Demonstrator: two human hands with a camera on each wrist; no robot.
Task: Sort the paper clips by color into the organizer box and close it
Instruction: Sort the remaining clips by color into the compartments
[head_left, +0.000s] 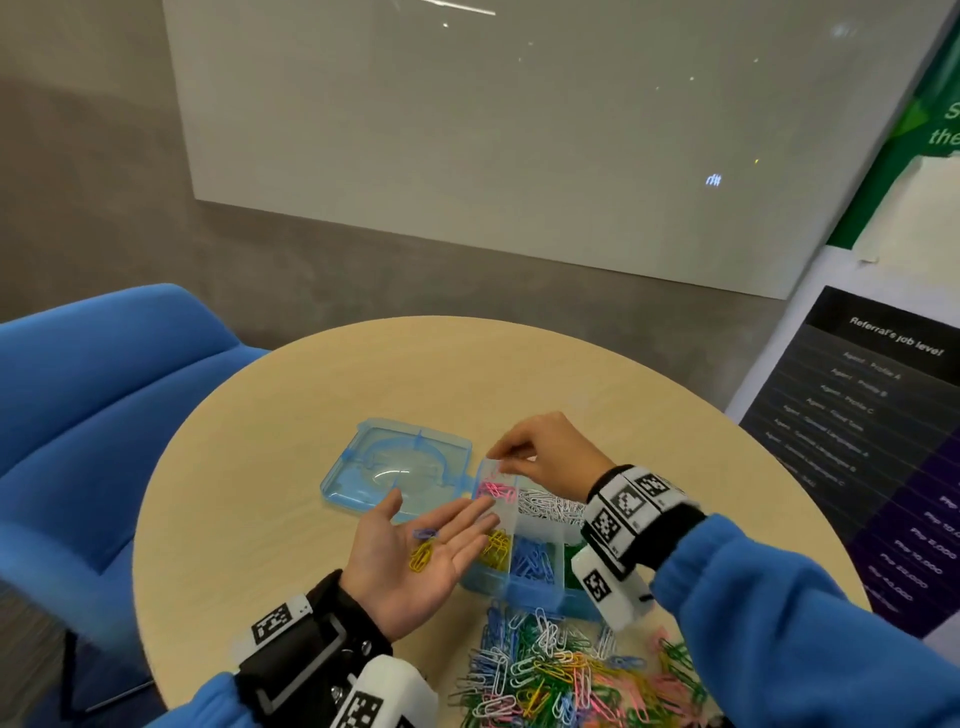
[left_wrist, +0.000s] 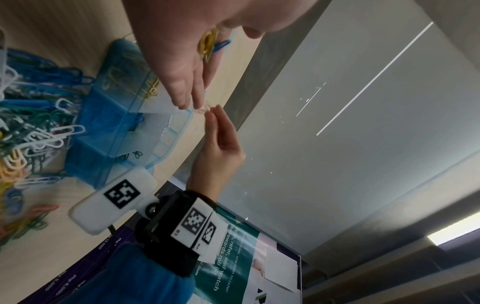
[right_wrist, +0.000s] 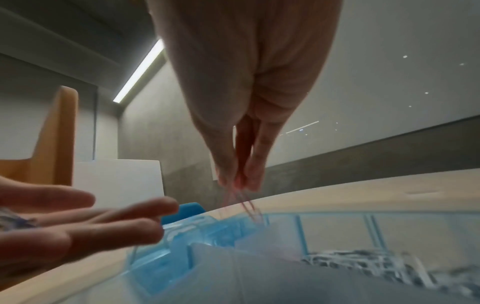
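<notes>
My left hand (head_left: 441, 525) lies flat, palm up, beside the blue organizer box (head_left: 535, 597). On the palm rest a few yellow clips (head_left: 422, 556) and one blue clip (head_left: 425, 533). My right hand (head_left: 493, 453) pinches pink paper clips (right_wrist: 246, 205) with its fingertips just above the box's far-left compartment, where other pink clips (head_left: 496, 488) lie. White clips (head_left: 550, 506) fill the compartment to the right. Yellow clips (head_left: 496, 551), blue clips (head_left: 532, 558) and green clips (head_left: 574, 561) fill the near row. The hinged lid (head_left: 395, 462) lies open flat on the left.
A mixed pile of loose clips (head_left: 571, 670) covers the round wooden table (head_left: 291, 415) just in front of the box. A blue chair (head_left: 104, 395) stands at the left. A poster stand (head_left: 883, 415) is close on the right.
</notes>
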